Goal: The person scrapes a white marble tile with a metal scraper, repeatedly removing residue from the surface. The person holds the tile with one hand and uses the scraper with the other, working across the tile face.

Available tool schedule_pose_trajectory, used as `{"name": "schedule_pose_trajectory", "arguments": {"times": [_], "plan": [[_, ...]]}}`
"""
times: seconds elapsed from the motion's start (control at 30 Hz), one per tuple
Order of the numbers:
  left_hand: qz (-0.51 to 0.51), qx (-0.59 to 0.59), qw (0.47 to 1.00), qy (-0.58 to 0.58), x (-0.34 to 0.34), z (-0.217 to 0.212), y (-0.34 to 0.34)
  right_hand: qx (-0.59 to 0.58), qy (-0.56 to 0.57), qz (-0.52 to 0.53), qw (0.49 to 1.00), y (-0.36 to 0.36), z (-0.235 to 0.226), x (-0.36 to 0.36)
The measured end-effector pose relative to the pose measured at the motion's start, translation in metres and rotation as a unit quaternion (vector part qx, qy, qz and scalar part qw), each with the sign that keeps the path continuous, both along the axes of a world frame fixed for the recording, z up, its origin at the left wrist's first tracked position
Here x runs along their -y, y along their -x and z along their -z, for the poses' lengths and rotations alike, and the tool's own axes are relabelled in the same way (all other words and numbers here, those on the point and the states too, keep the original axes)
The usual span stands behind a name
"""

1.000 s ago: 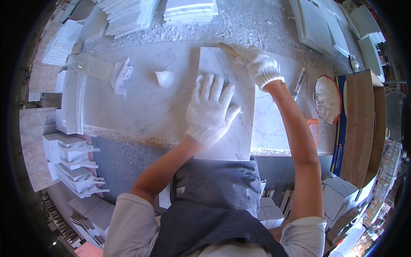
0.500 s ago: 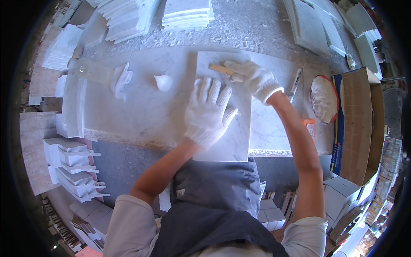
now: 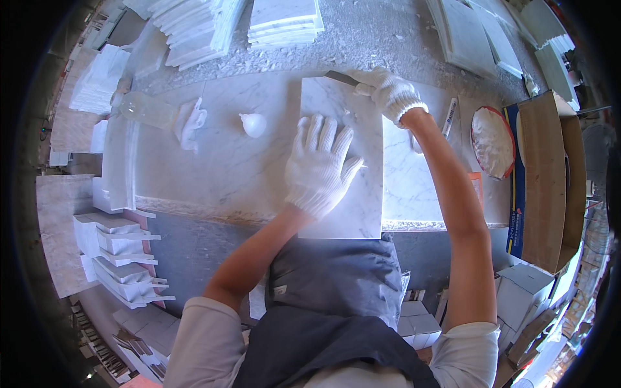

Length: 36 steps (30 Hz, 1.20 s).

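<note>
A white, grey-veined marble tile (image 3: 349,210) lies on a larger marble worktop (image 3: 213,171), its near edge jutting past the worktop's front toward my lap. My left hand (image 3: 320,165), in a white knit glove, rests flat on the tile with fingers stretched out. In my right hand (image 3: 391,96), gloved alike, is a flat-bladed scraper (image 3: 340,78). Its grey blade points left at the tile's far edge; whether it touches there I cannot tell. The scraper's handle is hidden in the glove.
Left of the tile are a white rubber bulb (image 3: 253,125), crumpled white cloth (image 3: 190,126) and a clear bottle (image 3: 149,110). To the right are a marker (image 3: 450,115), a red-rimmed bowl of white material (image 3: 493,143) and a cardboard box (image 3: 543,187). Stacked slabs (image 3: 284,22) stand beyond.
My right hand has moved away from me with the scraper, from over the tile to its far edge. The blade has turned from pale tan to grey in appearance. My left hand stays flat.
</note>
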<state>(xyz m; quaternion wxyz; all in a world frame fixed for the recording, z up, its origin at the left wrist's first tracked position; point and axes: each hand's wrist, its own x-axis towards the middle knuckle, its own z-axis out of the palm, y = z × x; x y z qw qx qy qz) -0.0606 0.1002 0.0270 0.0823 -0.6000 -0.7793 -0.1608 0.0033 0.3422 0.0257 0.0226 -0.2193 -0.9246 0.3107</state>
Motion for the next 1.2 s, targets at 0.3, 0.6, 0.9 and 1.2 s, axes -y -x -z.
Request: {"name": "schedule_pose_trajectory", "arguments": {"times": [0.3, 0.6, 0.9, 1.2], "plan": [[0.005, -0.009, 1.0, -0.011, -0.003, -0.008, 0.002, -0.059, 0.052, -0.042, 0.996, -0.03, -0.027, 0.032], [0.201, -0.155, 0.943, 0.217, -0.024, 0.003, 0.026, -0.385, 0.029, 0.25, 0.888, -0.135, 0.045, 0.127], [0.009, -0.018, 0.989, 0.148, -0.109, 0.0, 0.044, -0.457, 0.257, 0.421, 0.74, -0.156, 0.072, 0.162], [-0.037, -0.052, 0.996, 0.059, -0.149, 0.023, 0.081, -0.339, -0.036, 0.379, 0.86, -0.159, 0.084, 0.163]]}}
